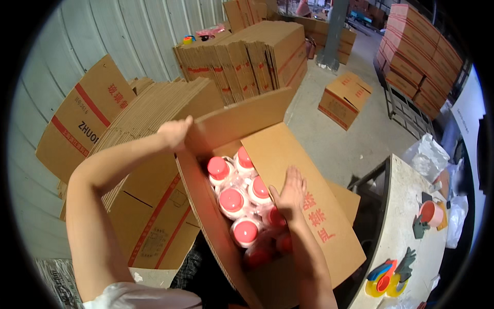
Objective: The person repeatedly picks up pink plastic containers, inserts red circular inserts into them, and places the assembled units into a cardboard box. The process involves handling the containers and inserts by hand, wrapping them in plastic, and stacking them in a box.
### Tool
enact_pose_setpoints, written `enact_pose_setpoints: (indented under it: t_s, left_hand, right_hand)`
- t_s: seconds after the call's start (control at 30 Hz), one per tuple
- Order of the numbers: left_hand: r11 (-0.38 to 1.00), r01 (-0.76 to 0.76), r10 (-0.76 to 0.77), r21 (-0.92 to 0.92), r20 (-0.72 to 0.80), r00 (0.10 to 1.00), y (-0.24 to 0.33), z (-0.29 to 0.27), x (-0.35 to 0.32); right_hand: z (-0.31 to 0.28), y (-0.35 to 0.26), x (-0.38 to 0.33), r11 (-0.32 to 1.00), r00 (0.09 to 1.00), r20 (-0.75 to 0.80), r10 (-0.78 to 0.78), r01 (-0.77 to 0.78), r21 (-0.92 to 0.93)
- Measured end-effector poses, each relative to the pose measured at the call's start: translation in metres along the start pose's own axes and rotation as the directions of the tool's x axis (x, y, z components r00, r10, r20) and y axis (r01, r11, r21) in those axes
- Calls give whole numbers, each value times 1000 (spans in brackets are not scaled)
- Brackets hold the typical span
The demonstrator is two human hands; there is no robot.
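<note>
In front of me stands a cardboard box (329,242) packed with white bottles that have red caps (231,200). Clear plastic wrap shows around several of them. My left hand (175,135) grips the box at its far left corner, by the upright far flap (242,117), with fingers curled over the cardboard. Flat against the broad right flap (272,147) lies my right hand (290,195), its fingers stretched out. That flap is folded inward over part of the bottles. The nearest bottles sit in shadow, partly behind my right forearm.
Flattened cartons (149,110) lean in stacks on the left, with another bundle (242,56) behind. A closed carton (346,98) rests on the floor; stacked cartons (419,56) fill a rack. The right table (396,206) holds tape dispensers (383,278), gloves (406,262) and plastic bags.
</note>
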State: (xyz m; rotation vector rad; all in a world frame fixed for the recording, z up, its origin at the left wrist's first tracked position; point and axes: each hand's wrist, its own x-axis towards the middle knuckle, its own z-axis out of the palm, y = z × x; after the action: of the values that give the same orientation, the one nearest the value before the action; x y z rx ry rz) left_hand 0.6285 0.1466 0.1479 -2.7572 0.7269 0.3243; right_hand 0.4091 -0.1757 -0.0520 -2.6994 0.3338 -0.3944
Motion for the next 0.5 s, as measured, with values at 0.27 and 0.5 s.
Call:
enact_pose_setpoints:
  t_s: [0.27, 0.5]
  left_hand:
    - [707, -670, 644, -228, 598, 477, 142, 55, -31]
    - [208, -975, 885, -81, -408, 223, 178, 76, -224]
  right_hand:
    - [20, -47, -10, 977, 975, 84, -207, 211, -35]
    - [3, -27, -3, 970, 976, 136, -171, 191, -149]
